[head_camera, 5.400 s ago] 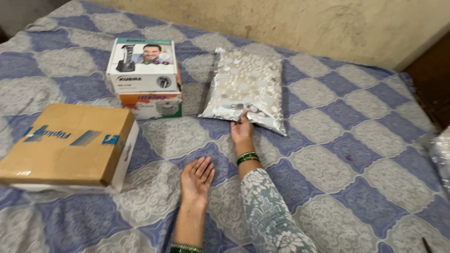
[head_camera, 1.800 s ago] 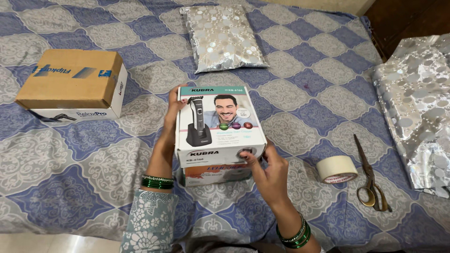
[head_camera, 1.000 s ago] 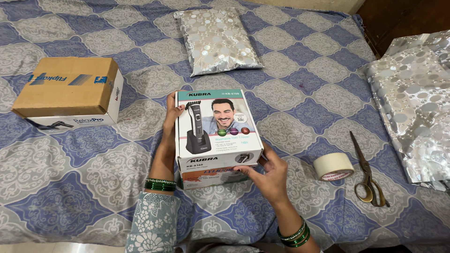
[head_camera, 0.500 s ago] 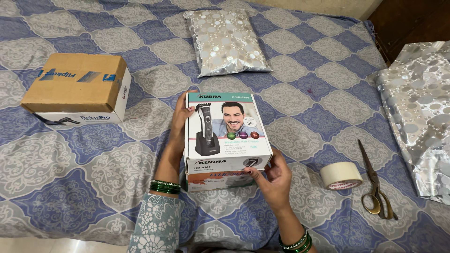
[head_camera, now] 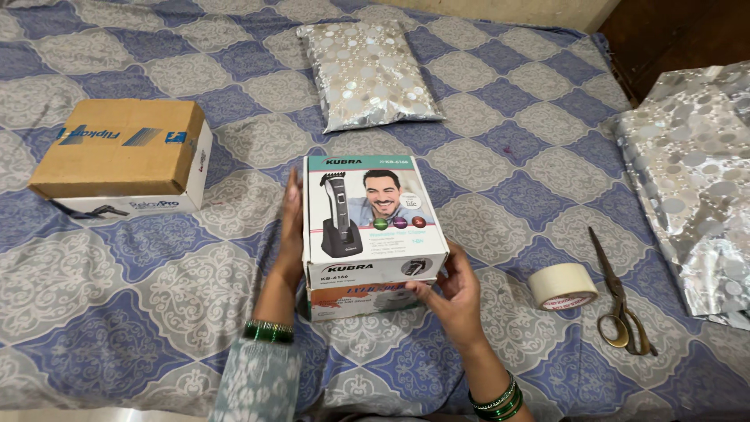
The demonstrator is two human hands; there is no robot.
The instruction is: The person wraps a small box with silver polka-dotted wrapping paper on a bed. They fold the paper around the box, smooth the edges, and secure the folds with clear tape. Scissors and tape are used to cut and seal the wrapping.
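Observation:
A white and teal trimmer box [head_camera: 371, 215] lies stacked on an orange and white box [head_camera: 355, 301] on the blue and grey patterned bedsheet [head_camera: 141, 297]. My left hand [head_camera: 290, 230] lies flat against the left side of the stack, fingers straight. On the other side, my right hand [head_camera: 451, 293] grips the near right corner, fingertips on the lower box's front. Both wrists wear green bangles.
A brown cardboard box [head_camera: 121, 148] on a white box stands at the left. A silver-wrapped parcel [head_camera: 367, 74] lies at the back. A roll of tape [head_camera: 562, 285] and scissors [head_camera: 617, 293] lie to the right, beside silver wrapping paper [head_camera: 691, 172].
The stack of two boxes was brought from the back of the bed to just in front of me. Over the last second it has barely shifted; my left fingers have straightened along its side.

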